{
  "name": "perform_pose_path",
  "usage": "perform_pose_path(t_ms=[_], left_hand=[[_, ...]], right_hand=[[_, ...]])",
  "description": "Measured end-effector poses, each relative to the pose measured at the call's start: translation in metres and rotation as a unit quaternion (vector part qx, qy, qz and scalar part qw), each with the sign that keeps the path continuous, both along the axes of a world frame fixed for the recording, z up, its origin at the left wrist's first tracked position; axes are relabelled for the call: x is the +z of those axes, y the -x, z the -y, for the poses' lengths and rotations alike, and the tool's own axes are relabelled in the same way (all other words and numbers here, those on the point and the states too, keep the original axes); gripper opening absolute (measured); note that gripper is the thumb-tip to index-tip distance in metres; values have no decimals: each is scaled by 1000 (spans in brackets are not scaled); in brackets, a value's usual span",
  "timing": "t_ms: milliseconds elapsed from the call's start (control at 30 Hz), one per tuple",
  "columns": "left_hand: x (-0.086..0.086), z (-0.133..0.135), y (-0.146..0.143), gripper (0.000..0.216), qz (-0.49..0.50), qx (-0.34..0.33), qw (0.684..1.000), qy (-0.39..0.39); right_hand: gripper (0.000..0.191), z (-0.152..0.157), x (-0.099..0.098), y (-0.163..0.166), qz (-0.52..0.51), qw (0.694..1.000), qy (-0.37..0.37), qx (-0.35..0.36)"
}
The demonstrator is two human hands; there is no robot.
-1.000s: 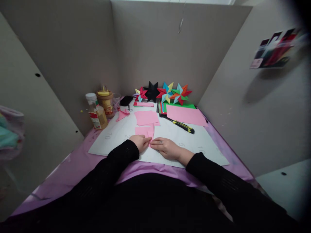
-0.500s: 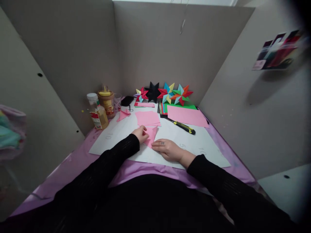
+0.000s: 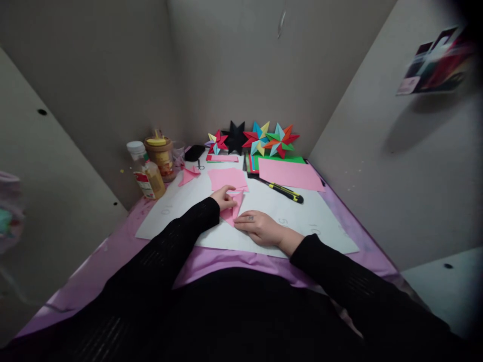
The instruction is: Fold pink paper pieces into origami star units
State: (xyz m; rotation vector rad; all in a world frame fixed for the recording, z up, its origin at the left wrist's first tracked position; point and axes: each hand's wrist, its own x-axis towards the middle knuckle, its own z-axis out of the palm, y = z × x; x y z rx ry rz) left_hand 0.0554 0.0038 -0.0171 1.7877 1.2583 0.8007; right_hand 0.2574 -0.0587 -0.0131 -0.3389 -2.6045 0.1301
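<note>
A folded piece of pink paper [image 3: 237, 207] lies on the white sheet in front of me, a crease running down towards its lower point. My left hand [image 3: 223, 198] is on its left side, fingers bent and closed on the folded flap. My right hand [image 3: 261, 227], with a ring-like mark on one finger, rests on the white sheet. Its fingertips, held together, pinch the paper's lower right edge; the thumb is partly hidden. Just beyond lie pink paper squares [image 3: 227, 179]. A folded pink piece [image 3: 189, 174] sits farther left.
A black-and-yellow utility knife [image 3: 285, 192] lies right of the hands, near a large pink sheet [image 3: 292, 174]. Small scissors [image 3: 199, 165], a glue bottle [image 3: 146, 171] and a brown jar [image 3: 160, 157] stand or lie left. Paper stars [image 3: 258, 138] lean at the back wall.
My left hand has shifted slightly up and right over the pink paper, and its flap looks narrower. The right hand stays at the lower edge. The view has tilted down a little.
</note>
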Motion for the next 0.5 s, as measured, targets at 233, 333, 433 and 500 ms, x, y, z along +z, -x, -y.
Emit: perform_pose_path(t_ms=[233, 333, 433, 500], left_hand=[[-3, -1, -1, 49, -68, 5, 997, -42], [-3, 0, -1, 48, -83, 7, 995, -53], [-3, 0, -1, 48, -96, 15, 993, -64], [-4, 0, -1, 48, -103, 17, 992, -68]], right_hand=[[44, -1, -2, -1, 11, 1000, -12, 5], [45, -2, -3, -1, 12, 1000, -15, 7], [44, -2, -3, -1, 18, 1000, -14, 1], [43, -1, -2, -1, 22, 1000, -14, -4]])
